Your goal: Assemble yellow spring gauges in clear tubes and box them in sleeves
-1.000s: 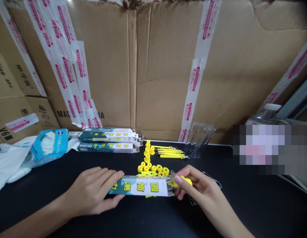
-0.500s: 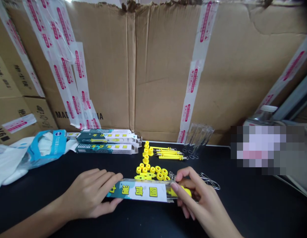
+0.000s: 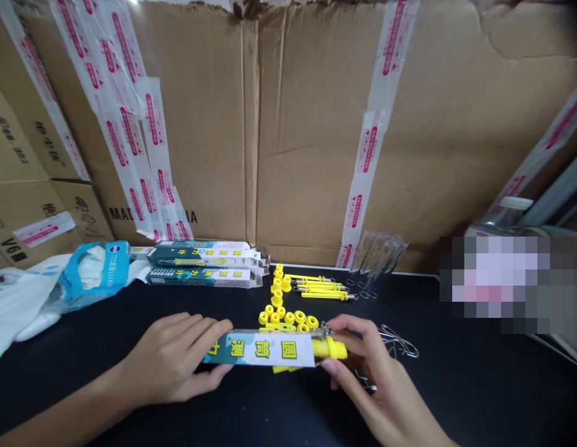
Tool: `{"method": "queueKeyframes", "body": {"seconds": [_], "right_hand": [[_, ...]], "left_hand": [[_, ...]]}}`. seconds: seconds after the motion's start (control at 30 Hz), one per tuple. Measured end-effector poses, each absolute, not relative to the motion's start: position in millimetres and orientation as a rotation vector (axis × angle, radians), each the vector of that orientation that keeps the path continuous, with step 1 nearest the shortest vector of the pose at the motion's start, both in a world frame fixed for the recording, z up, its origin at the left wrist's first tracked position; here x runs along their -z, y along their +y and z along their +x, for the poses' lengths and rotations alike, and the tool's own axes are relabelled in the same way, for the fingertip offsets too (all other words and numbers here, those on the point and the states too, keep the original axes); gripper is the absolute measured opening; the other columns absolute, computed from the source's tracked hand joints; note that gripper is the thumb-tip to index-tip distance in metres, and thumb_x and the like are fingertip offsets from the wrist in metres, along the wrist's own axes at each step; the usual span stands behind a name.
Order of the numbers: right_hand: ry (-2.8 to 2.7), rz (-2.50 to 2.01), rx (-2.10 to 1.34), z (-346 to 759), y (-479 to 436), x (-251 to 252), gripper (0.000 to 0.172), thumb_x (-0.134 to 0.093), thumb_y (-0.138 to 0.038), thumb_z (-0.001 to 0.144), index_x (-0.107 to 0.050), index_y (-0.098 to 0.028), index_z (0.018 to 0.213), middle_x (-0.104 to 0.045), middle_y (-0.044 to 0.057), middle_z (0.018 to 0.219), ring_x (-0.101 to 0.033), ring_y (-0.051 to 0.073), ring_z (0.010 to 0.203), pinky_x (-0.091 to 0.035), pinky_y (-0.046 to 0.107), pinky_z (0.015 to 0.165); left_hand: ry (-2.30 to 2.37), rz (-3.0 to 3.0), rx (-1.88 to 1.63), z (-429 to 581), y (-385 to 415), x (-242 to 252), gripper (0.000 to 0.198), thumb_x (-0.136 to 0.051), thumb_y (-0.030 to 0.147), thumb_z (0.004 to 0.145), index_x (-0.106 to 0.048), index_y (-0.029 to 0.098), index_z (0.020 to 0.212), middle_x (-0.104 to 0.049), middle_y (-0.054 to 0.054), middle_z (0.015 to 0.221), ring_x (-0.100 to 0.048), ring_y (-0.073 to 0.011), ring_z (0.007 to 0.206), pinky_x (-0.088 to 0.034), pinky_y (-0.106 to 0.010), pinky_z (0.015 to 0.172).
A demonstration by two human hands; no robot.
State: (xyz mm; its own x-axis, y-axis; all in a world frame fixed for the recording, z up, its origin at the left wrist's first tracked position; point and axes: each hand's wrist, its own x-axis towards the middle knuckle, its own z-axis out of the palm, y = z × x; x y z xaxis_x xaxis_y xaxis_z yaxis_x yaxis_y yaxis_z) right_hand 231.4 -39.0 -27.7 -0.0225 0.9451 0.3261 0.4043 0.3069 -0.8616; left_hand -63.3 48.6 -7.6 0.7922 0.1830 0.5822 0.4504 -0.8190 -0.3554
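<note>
A long teal-and-white cardboard box (image 3: 276, 349) with yellow characters lies level across the front, between my hands. My left hand (image 3: 176, 357) is wrapped round its left end. At the open right end, a yellow plastic cap of a tube-shaped spring scale (image 3: 335, 349) sticks out. My right hand (image 3: 374, 366) has its thumb under and its fingers above this end, gripping the box's edges around the cap. The rest of the scale is hidden inside the box. Just behind lie yellow rings and caps (image 3: 299, 317), partly covered by the box.
Several similar boxes (image 3: 204, 277) are stacked at the back left beside a blue-and-white plastic pack (image 3: 95, 273). Yellow rods with springs (image 3: 323, 287), clear tubes (image 3: 376, 257) and wire hooks (image 3: 400, 341) lie further right. A cardboard wall (image 3: 307, 149) closes off the back.
The box has tilted slightly and its right end has risen a little. My right thumb has slid from over the yellow cap to the box's lower edge, so the cap shows more.
</note>
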Motion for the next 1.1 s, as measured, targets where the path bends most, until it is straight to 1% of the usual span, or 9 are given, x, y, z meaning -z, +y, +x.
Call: {"method": "queueKeyframes", "body": {"seconds": [0.13,0.2,0.27,0.37,0.57,0.83,0.9,0.97,1.1], "right_hand": [[-1.390,-1.341,-0.817,231,-35,28,0.031,-0.068,-0.053,0.086,-0.053,-0.028,0.092,-0.077,0.003,0.089,-0.065,0.017,0.058,-0.056,0.027,0.055],[-1.351,-1.347,-0.841,232,-34,26,0.032,-0.074,-0.053,0.081,-0.055,-0.026,0.083,-0.076,0.003,0.089,-0.066,0.017,0.060,-0.055,0.026,0.051],[-1.328,-1.318,-0.848,232,-33,24,0.032,-0.078,-0.050,0.078,-0.059,-0.025,0.080,-0.075,0.004,0.087,-0.066,0.018,0.064,-0.054,0.026,0.050],[-1.270,-1.246,-0.902,231,-34,23,0.030,-0.081,-0.047,0.076,-0.064,-0.023,0.082,-0.073,0.003,0.084,-0.065,0.017,0.065,-0.054,0.025,0.051],[-1.380,-1.206,-0.861,236,-34,24,0.021,-0.067,-0.043,0.091,-0.072,-0.024,0.099,-0.072,0.003,0.088,-0.064,0.016,0.064,-0.055,0.027,0.062],[-1.365,-1.203,-0.851,236,-36,22,0.016,-0.068,-0.041,0.091,-0.073,-0.027,0.098,-0.074,0.003,0.096,-0.066,0.018,0.079,-0.056,0.025,0.071],[-1.364,-1.176,-0.919,235,-35,22,0.017,-0.067,-0.041,0.092,-0.072,-0.026,0.098,-0.074,0.003,0.093,-0.066,0.017,0.077,-0.056,0.025,0.070],[-1.300,-1.142,-0.996,234,-34,22,0.019,-0.067,-0.043,0.091,-0.072,-0.025,0.098,-0.074,0.003,0.085,-0.065,0.017,0.073,-0.055,0.025,0.065],[-1.209,-1.146,-1.066,234,-33,20,0.025,-0.071,-0.047,0.088,-0.071,-0.023,0.097,-0.071,0.001,0.074,-0.059,0.014,0.063,-0.050,0.023,0.056]], "left_hand": [[-0.508,-2.486,0.751,-63,49,11,0.027,-0.045,0.028,0.097,-0.062,0.011,0.110,-0.076,-0.007,0.086,-0.071,-0.0195,0.065,-0.052,-0.030,0.057],[-0.516,-2.485,0.761,-64,50,14,0.027,-0.047,0.028,0.096,-0.062,0.012,0.112,-0.076,-0.007,0.088,-0.071,-0.0195,0.067,-0.053,-0.030,0.059],[-0.513,-2.480,0.764,-64,51,15,0.027,-0.047,0.028,0.096,-0.063,0.013,0.112,-0.076,-0.007,0.088,-0.071,-0.0193,0.067,-0.053,-0.030,0.060],[-0.498,-2.455,0.769,-64,50,12,0.027,-0.046,0.028,0.096,-0.064,0.014,0.110,-0.077,-0.006,0.086,-0.071,-0.0190,0.066,-0.054,-0.029,0.060],[-0.461,-2.443,0.748,-64,49,6,0.028,-0.042,0.028,0.099,-0.064,0.012,0.108,-0.077,-0.006,0.084,-0.072,-0.0184,0.064,-0.054,-0.029,0.059],[-0.438,-2.433,0.692,-63,51,5,0.031,-0.037,0.029,0.104,-0.062,0.011,0.109,-0.076,-0.006,0.083,-0.070,-0.0171,0.062,-0.051,-0.029,0.056],[-0.449,-2.432,0.700,-64,51,6,0.031,-0.037,0.029,0.104,-0.061,0.011,0.109,-0.076,-0.006,0.083,-0.070,-0.0174,0.062,-0.051,-0.030,0.056],[-0.465,-2.438,0.715,-64,52,9,0.031,-0.037,0.030,0.104,-0.061,0.012,0.111,-0.076,-0.006,0.085,-0.070,-0.0176,0.063,-0.051,-0.031,0.057],[-0.491,-2.465,0.742,-65,52,13,0.030,-0.039,0.031,0.104,-0.060,0.011,0.112,-0.076,-0.006,0.087,-0.071,-0.0178,0.066,-0.051,-0.031,0.058]]}}
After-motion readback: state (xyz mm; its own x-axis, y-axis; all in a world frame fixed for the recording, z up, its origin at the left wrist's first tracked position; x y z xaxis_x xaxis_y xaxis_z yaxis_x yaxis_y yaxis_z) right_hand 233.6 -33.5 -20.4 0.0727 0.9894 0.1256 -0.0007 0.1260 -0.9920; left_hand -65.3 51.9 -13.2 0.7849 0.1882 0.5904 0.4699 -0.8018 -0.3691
